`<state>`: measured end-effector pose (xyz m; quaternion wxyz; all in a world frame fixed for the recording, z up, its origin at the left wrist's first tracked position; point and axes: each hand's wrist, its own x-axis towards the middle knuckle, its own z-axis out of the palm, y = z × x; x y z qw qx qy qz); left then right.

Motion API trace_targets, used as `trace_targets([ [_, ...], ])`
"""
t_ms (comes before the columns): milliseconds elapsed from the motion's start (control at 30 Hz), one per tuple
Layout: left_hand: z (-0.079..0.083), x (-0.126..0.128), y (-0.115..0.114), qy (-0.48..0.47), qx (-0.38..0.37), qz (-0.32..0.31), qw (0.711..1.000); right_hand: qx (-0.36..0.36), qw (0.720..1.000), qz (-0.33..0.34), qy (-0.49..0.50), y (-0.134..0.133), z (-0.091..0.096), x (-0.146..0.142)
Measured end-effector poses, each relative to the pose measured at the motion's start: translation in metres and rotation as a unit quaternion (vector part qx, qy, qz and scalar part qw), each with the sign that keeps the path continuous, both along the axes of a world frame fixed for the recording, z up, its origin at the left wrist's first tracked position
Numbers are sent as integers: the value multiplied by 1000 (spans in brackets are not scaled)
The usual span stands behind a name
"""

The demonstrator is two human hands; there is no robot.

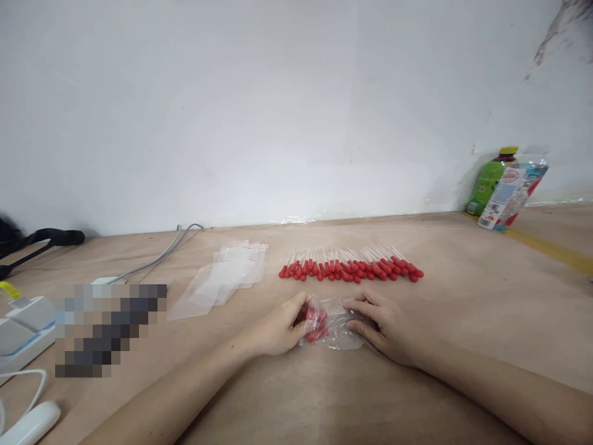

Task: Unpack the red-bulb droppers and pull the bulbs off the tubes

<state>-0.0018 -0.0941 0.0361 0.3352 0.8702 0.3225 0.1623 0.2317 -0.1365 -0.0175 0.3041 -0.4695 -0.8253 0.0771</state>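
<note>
A clear plastic bag lies on the table between my hands, with several red-tipped pieces showing through its left part. My left hand has its fingers and thumb closed round the left end of the bag, over the red pieces. At the bag's right end, the thumb and fingers of my right hand grip the film. Just beyond the bag is a row of white sticks with red rounded heads, heads toward me. How the pieces sit inside the bag is partly hidden by the left fingers and glare.
Flat clear bags lie fanned out left of the row. Further left are a grey cable, a blurred-out dark object and a white power strip. Two bottles lean by the wall at far right.
</note>
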Motion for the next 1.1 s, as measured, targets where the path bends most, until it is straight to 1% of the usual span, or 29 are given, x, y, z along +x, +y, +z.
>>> trace_targets([
  [67,0,0,-3,-4,16,6,1000,-5,1000,-1,2,-1,1,0],
  [167,-5,-1,-3,-18,26,18,999,-7,1000,-1,2,-1,2,0],
  [267,-11,-2,2,-30,30,11,999,-3,1000,-2,2,0,1,0],
  [400,-16,-3,8,-35,29,-5,999,9,1000,-2,6,1,-2,0],
  [467,-16,-5,11,-42,29,-2,999,12,1000,-4,4,1,-3,1],
  [567,-15,-7,16,-77,9,10,997,3,1000,-13,-5,0,-1,0],
  [633,-13,-10,21,-117,-32,23,992,-5,1000,-21,-11,-1,0,0],
  [700,-9,-14,27,-143,-121,45,981,-11,1000,-25,-14,-1,2,-1],
  [733,-7,-15,29,-150,-179,62,970,-10,1000,-24,-14,-1,3,-1],
  [800,-4,-19,32,-159,-285,101,940,-6,1000,-21,-14,-1,3,-1],
  [833,-3,-20,33,-166,-317,116,927,-4,1000,-20,-14,-1,3,-1],
  [867,-2,-20,34,-173,-330,123,920,-3,1000,-20,-15,-2,3,-1],
  [933,-3,-20,33,-174,-315,110,927,-4,1000,-20,-17,-2,2,-1],
  [1000,-5,-17,32,-158,-273,90,945,-7,1000,-22,-18,-2,2,-1],
  [1100,-2,-18,34,-130,-222,92,962,-10,1000,-24,-16,-1,2,-1],
])
